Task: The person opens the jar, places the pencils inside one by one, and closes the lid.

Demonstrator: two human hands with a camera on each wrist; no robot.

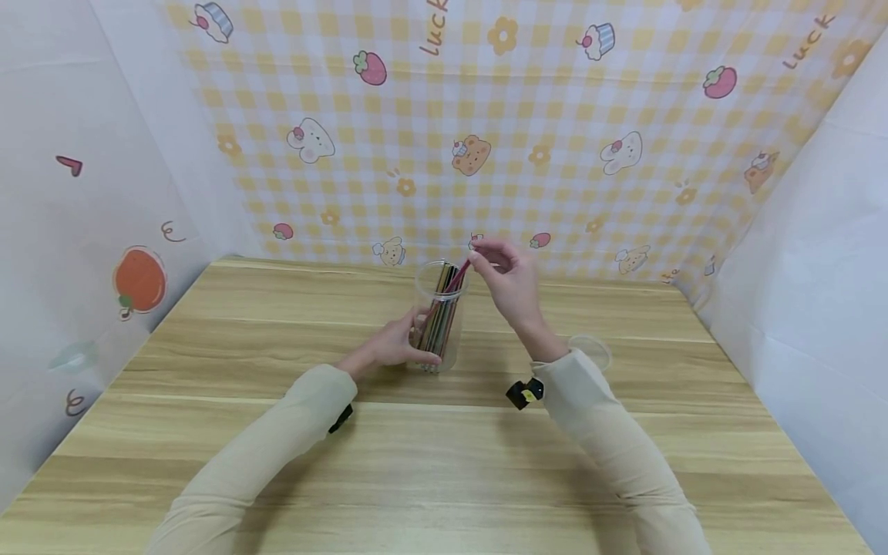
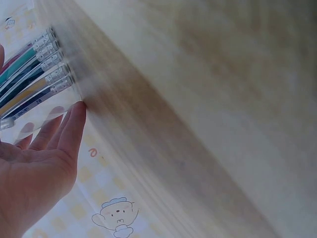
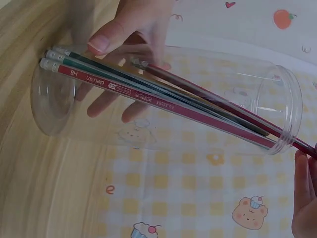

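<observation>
A tall clear plastic jar (image 1: 451, 356) stands on the wooden table, holding several pencils (image 1: 437, 327), their eraser ends down at the base. My left hand (image 1: 395, 341) grips the jar low on its left side, with the thumb across the front. In the right wrist view, the left fingers show through the clear wall. Above the rim, my right hand (image 1: 512, 285) pinches the upper end of a red pencil (image 3: 208, 96). Most of that pencil slants inside the jar, its eraser end raised off the base. Beside it lie a red HB pencil (image 3: 119, 88) and dark green ones.
A clear round lid (image 1: 591, 351) lies on the table (image 1: 430, 470) by the right forearm. Black wrist devices (image 1: 525, 393) hang below the cuffs. A yellow checked cloth (image 1: 430, 108) rises behind the table, and white cloth walls (image 1: 819, 231) flank it.
</observation>
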